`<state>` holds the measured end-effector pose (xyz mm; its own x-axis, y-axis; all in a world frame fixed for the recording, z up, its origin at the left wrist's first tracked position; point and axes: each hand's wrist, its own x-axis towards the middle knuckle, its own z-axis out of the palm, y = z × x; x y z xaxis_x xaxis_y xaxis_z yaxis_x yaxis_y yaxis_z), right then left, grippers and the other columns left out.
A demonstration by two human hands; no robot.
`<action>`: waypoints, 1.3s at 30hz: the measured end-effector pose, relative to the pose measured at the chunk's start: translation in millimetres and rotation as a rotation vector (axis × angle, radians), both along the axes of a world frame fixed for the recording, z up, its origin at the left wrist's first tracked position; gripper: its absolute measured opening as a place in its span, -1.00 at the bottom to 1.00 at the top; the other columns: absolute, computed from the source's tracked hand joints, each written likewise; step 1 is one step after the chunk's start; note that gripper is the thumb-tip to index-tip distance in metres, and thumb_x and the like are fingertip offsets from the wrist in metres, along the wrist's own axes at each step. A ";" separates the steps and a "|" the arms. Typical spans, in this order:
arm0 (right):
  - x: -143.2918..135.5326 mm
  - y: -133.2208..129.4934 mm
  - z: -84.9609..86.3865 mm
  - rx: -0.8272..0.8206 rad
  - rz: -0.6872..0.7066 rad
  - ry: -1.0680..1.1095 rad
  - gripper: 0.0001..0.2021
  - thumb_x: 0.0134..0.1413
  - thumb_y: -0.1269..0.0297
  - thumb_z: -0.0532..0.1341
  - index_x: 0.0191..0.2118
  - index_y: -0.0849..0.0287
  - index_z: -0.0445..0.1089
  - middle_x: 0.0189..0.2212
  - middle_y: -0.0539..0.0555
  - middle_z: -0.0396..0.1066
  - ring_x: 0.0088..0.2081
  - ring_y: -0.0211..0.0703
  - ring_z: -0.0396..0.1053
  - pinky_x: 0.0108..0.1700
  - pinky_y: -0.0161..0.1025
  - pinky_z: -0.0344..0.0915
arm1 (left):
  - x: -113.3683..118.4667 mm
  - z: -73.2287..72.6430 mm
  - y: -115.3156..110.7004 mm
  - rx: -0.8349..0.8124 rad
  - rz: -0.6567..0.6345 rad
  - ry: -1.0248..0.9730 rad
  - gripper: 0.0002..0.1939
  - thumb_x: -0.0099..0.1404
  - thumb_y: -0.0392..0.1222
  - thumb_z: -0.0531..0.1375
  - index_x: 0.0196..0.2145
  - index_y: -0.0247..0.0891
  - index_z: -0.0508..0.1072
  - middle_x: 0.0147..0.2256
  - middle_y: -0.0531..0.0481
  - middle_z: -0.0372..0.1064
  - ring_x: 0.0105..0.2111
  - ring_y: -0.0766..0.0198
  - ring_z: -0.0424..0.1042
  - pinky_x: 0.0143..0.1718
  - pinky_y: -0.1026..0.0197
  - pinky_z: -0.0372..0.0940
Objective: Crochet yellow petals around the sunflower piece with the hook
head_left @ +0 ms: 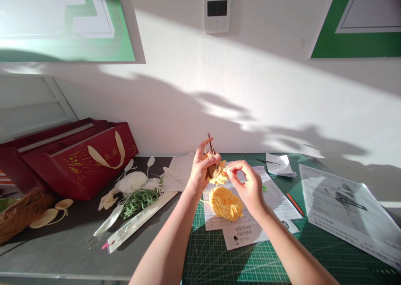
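My left hand (pixel 202 164) is closed around a small yellow crochet piece (pixel 218 174), which has a brown part near the fingers. A thin dark stick, which looks like a crochet hook (pixel 211 139), points up from the same hand, and a yellow strand runs by the raised index finger. At the right edge of the piece, my right hand (pixel 247 182) pinches with thumb and index finger; what lies between the fingertips is too small to make out. Just below both hands, a ball of yellow yarn (pixel 226 203) rests on printed sheets (pixel 244 237).
The green cutting mat (pixel 206 264) bears an orange pen-like stick (pixel 295 204), paper slips (pixel 278 164) and a printed sheet in a sleeve (pixel 351 214). Left lie green yarn (pixel 139 203), white yarn (pixel 133 182), brown yarn (pixel 23 214), a long packet (pixel 142 222) and red gift bags (pixel 81 164).
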<state>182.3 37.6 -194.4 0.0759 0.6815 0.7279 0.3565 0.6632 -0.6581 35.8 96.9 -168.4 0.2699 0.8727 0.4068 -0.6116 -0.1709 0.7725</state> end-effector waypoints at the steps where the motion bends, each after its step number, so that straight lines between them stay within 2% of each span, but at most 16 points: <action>1: -0.8 0.5 -1.2 -0.011 -0.001 0.018 -0.91 0.30 0.25 0.19 -0.28 0.04 0.36 -0.29 0.10 0.51 -0.21 -0.04 0.47 -0.10 -0.07 0.40 | 0.3 -0.4 -0.2 0.008 0.005 0.009 -0.43 0.28 -0.30 0.33 0.21 -0.20 0.30 -0.42 0.15 0.35 -0.56 0.38 0.29 -0.54 0.32 0.22; 4: -1.9 3.4 -4.2 -0.044 0.006 0.070 -0.89 0.32 0.20 0.18 -0.27 0.04 0.32 -0.31 0.09 0.49 -0.24 -0.08 0.48 -0.17 -0.14 0.43 | 1.3 -1.9 -0.7 0.025 0.007 0.037 -0.34 0.23 -0.33 0.35 0.24 -0.19 0.27 -0.42 0.15 0.36 -0.55 0.38 0.29 -0.53 0.32 0.20; 8: 1.9 8.2 -4.7 -0.086 0.044 0.073 -0.87 0.29 0.17 0.21 -0.27 0.05 0.31 -0.32 0.08 0.48 -0.30 -0.12 0.48 -0.23 -0.18 0.46 | 1.6 -2.8 -0.6 0.037 0.005 0.056 -0.36 0.25 -0.33 0.33 0.24 -0.20 0.27 -0.42 0.14 0.35 -0.55 0.38 0.29 -0.53 0.31 0.21; 15: 10.4 9.0 1.1 -0.071 0.078 -0.045 -0.90 0.28 0.23 0.21 -0.30 0.05 0.37 -0.32 0.08 0.50 -0.24 -0.07 0.47 -0.14 -0.11 0.43 | -0.2 -2.7 0.6 0.045 0.031 0.072 -0.35 0.25 -0.30 0.34 0.25 -0.19 0.26 -0.42 0.14 0.37 -0.55 0.36 0.31 -0.50 0.29 0.23; 20: 12.7 10.5 -2.4 -0.048 0.003 -0.124 -0.92 0.23 0.27 0.26 -0.33 0.04 0.42 -0.33 0.08 0.51 -0.26 -0.03 0.45 -0.16 -0.08 0.37 | -0.7 -3.6 0.7 0.049 0.037 0.082 -0.35 0.26 -0.31 0.34 0.25 -0.17 0.27 -0.41 0.15 0.38 -0.54 0.36 0.32 -0.49 0.29 0.23; 28: 7.0 9.5 -6.7 -0.071 -0.063 -0.103 -0.86 0.28 0.21 0.21 -0.33 0.06 0.40 -0.34 0.08 0.48 -0.27 -0.06 0.43 -0.17 -0.09 0.37 | -0.7 -6.8 3.2 0.078 0.061 0.114 -0.37 0.29 -0.32 0.32 0.26 -0.17 0.26 -0.38 0.13 0.37 -0.50 0.35 0.34 -0.47 0.27 0.27; 32: 2.3 11.3 -12.0 -0.148 -0.079 -0.053 -0.81 0.31 0.17 0.22 -0.31 0.15 0.39 -0.36 0.01 0.44 -0.30 -0.17 0.42 -0.16 -0.13 0.40 | -2.6 -8.7 5.9 0.120 0.086 0.156 -0.35 0.30 -0.31 0.32 0.28 -0.17 0.24 -0.37 0.12 0.39 -0.50 0.34 0.35 -0.47 0.27 0.28; 39: 3.0 30.6 -38.7 -0.445 -0.027 0.015 -0.74 0.34 0.10 0.21 -0.09 0.22 0.44 -0.23 0.04 0.49 -0.31 -0.24 0.47 -0.25 -0.20 0.48 | -5.9 -12.2 12.1 0.203 0.100 0.244 -0.36 0.33 -0.27 0.32 0.30 -0.17 0.22 -0.32 0.08 0.40 -0.45 0.31 0.39 -0.43 0.23 0.35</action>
